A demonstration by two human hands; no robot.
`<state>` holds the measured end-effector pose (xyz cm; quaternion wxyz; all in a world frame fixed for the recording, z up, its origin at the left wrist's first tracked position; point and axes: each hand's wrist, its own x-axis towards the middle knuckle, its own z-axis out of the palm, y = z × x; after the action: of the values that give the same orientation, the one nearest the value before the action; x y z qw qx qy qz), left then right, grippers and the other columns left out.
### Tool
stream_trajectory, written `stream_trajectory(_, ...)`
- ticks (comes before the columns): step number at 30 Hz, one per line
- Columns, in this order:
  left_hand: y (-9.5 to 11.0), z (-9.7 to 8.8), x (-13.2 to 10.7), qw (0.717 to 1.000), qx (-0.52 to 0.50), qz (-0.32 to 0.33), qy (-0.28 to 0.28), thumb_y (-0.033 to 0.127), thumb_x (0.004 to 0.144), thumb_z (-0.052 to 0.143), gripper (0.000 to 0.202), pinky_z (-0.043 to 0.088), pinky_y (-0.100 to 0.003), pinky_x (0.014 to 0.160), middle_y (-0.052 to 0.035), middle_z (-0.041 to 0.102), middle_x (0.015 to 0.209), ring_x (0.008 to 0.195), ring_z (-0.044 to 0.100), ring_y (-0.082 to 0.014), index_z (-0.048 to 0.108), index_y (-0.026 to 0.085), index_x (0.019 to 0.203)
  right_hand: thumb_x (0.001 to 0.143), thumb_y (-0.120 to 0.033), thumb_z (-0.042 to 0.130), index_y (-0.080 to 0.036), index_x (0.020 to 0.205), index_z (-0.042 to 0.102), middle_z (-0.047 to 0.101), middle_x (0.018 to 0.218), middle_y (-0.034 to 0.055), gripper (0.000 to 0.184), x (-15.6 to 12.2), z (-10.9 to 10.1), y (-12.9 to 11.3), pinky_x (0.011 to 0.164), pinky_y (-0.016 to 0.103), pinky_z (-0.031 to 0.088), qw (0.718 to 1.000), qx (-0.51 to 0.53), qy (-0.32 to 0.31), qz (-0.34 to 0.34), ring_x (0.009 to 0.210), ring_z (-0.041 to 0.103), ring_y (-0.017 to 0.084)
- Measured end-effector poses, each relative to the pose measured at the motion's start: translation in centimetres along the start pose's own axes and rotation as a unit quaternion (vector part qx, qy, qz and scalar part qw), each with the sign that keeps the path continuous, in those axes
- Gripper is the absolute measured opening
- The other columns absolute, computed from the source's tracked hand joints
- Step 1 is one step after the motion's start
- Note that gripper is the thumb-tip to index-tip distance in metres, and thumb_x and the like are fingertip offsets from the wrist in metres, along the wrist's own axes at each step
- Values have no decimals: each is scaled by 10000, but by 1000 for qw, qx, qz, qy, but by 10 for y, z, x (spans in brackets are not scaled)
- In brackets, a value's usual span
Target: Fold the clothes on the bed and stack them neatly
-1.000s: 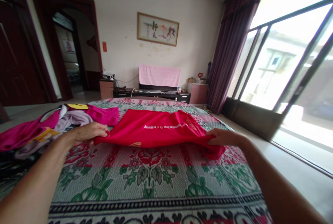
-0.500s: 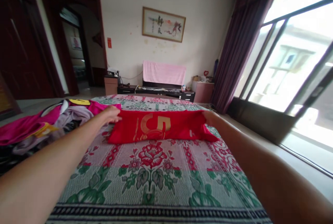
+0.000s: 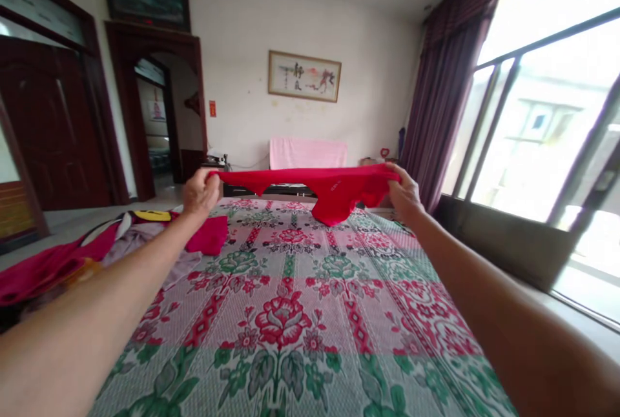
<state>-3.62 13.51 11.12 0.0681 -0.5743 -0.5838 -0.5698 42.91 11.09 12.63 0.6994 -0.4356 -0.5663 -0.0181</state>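
A red garment [image 3: 334, 192], which looks like a T-shirt, is stretched sideways in the air between my two hands. My left hand [image 3: 201, 192] is closed on its left end, and my right hand [image 3: 405, 191] pinches the right end. The upper edge runs nearly straight, while a fold with small pale lettering droops right of the middle. Underneath lies a patterned bedspread [image 3: 290, 275] with red and green flowers; the cloth hangs above it. The garment's large gold print is out of sight.
A heap of clothes [image 3: 116, 243], magenta, grey and yellow, lies at the left of the bed. Beyond the bed, a pink cloth [image 3: 307, 153] hangs over something on a low dark cabinet [image 3: 252, 190]. A window [image 3: 537, 126] and a purple curtain [image 3: 443, 81] are at the right.
Both hands have raised the red garment off the bedspread. It lay spread with its gold print showing and now hangs bunched in the air. My view has tilted up.
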Motion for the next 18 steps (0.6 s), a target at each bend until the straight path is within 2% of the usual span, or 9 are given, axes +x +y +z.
stream_trajectory(2, -20, 8, -32, 999, 19, -8, -40, 301, 817, 417, 359, 456, -266, 797, -46, 696, 965, 916, 619, -194, 643, 180, 1069, 735, -210, 453, -181, 1198, 597, 686, 944, 32, 486, -42, -10, 19, 699, 296, 509, 996, -66, -55, 20, 757, 613, 161)
stream_trajectory(5, -57, 21, -72, 987, 84, -22, -134, 291, 797, 441, 321, 461, -275, 796, -48, 715, 942, 897, 638, -207, 662, 195, 1009, 688, -140, 441, -184, 1158, 632, 695, 1019, 42, 509, -97, -23, 46, 805, 291, 488, 970, -175, -165, 17, 892, 630, 188)
stream_trajectory(7, -81, 28, -95, 977, 111, -4, -180, 287, 800, 424, 329, 462, -271, 807, -59, 719, 951, 888, 650, -203, 663, 186, 1002, 678, -123, 447, -205, 1157, 635, 700, 1033, 38, 521, -126, -31, 60, 832, 292, 483, 946, -230, -225, 29, 935, 636, 201)
stream_trajectory(9, -99, 34, -112, 971, 124, 21, -205, 289, 791, 431, 315, 462, -261, 808, -53, 725, 923, 882, 656, -196, 666, 195, 979, 677, -121, 460, -217, 1132, 648, 709, 1004, 41, 501, -147, -39, 68, 839, 299, 479, 925, -284, -250, 41, 934, 646, 212)
stream_trajectory(13, -115, 36, -129, 964, 145, 36, -220, 301, 790, 431, 311, 468, -256, 760, -60, 728, 870, 859, 660, -199, 673, 195, 955, 674, -149, 497, -225, 1169, 623, 718, 950, 51, 516, -164, -54, 70, 819, 304, 473, 889, -358, -280, 54, 903, 658, 226)
stream_trajectory(18, -113, 28, -130, 964, 167, 9, -205, 335, 813, 413, 344, 459, -258, 737, -68, 726, 848, 842, 656, -203, 669, 183, 986, 654, -197, 522, -214, 1150, 613, 706, 965, 61, 505, -161, -72, 70, 781, 304, 472, 880, -367, -299, 35, 866, 651, 221)
